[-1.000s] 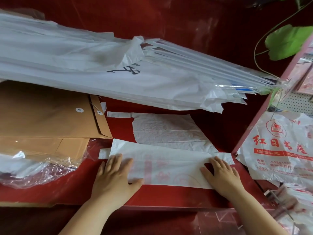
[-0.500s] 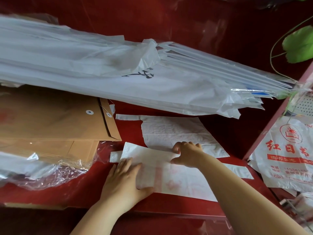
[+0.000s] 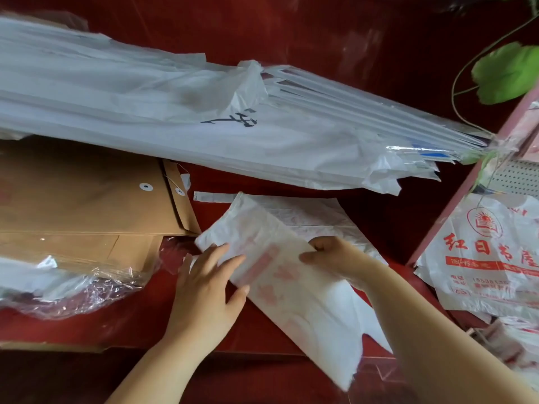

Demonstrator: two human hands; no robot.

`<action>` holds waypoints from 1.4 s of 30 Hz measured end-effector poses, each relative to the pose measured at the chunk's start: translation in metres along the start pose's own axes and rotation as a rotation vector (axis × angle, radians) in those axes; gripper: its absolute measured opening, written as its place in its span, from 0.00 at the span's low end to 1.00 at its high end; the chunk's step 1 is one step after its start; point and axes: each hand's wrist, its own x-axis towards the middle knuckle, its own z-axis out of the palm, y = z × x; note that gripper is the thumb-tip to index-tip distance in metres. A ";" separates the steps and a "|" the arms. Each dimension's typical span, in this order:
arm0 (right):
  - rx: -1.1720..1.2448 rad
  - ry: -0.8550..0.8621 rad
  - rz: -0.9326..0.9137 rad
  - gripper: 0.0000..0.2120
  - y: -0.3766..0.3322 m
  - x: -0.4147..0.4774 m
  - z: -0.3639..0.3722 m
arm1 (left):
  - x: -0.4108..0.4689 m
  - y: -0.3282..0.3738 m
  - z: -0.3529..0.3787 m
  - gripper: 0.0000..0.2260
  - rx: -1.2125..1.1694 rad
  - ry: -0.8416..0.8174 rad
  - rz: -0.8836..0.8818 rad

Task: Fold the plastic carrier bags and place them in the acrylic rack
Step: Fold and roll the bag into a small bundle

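Pressing carrier bag (image 3: 294, 298), left hand (image 3: 205, 290) flat, right hand (image 3: 331, 255) seemingly pinching edge

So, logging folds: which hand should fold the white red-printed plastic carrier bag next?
Probably the right hand: it pinches the plastic carrier bag at its edge; the left hand lies flat, pinning it.

Thin crinkly white plastic bag (image 3: 280, 275) w/ faded red print; matt brown paper envelopes (image 3: 87, 199); glossy red tabletop (image 3: 320, 30).
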 end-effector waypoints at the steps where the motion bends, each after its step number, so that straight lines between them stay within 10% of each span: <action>1: 0.063 0.081 0.026 0.08 0.003 -0.001 0.003 | -0.001 0.001 0.001 0.21 -0.015 0.045 0.016; 6: 0.217 0.265 0.144 0.01 0.015 -0.001 0.019 | -0.013 0.021 0.014 0.20 0.053 -0.147 0.182; 11: 0.134 0.291 0.105 0.22 0.024 -0.004 0.021 | -0.018 0.026 0.017 0.24 0.109 -0.420 0.158; 17: -0.303 0.568 -0.405 0.21 0.063 -0.057 0.033 | -0.018 0.024 0.022 0.44 0.149 -0.460 0.170; 20: -0.492 0.440 -0.727 0.18 0.095 -0.089 0.044 | -0.019 0.025 0.020 0.44 0.148 -0.477 0.170; 27: -0.788 0.530 -0.770 0.21 0.130 -0.097 0.048 | -0.027 0.032 0.015 0.56 0.146 -0.581 0.222; 31: -0.762 0.645 -0.849 0.16 0.143 -0.091 0.049 | -0.034 0.034 0.019 0.31 0.072 -0.540 0.282; 42: -0.809 0.719 -1.022 0.14 0.159 -0.085 0.049 | -0.047 0.010 0.028 0.23 -0.165 -0.166 0.373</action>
